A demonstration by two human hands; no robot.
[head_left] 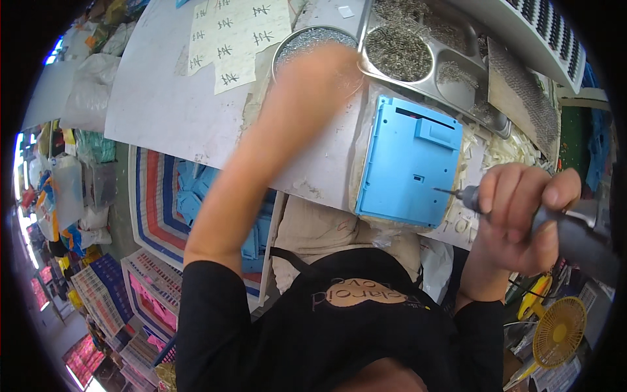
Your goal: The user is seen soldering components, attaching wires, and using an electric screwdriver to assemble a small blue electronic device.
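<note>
One blue panel and one dish are seen, one power screwdriver is gripped by the curled right hand, the left hand being too blurred to tell

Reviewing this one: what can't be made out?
Head view throughout:
Left hand: motion blur hides finger positions and anything held.
Small silvery metal pieces in round metal dish: partly behind that hand.
Light-blue rectangular plastic panel: underside faces down.
Dark grey handheld power screwdriver: grip partly behind right hand.
</note>
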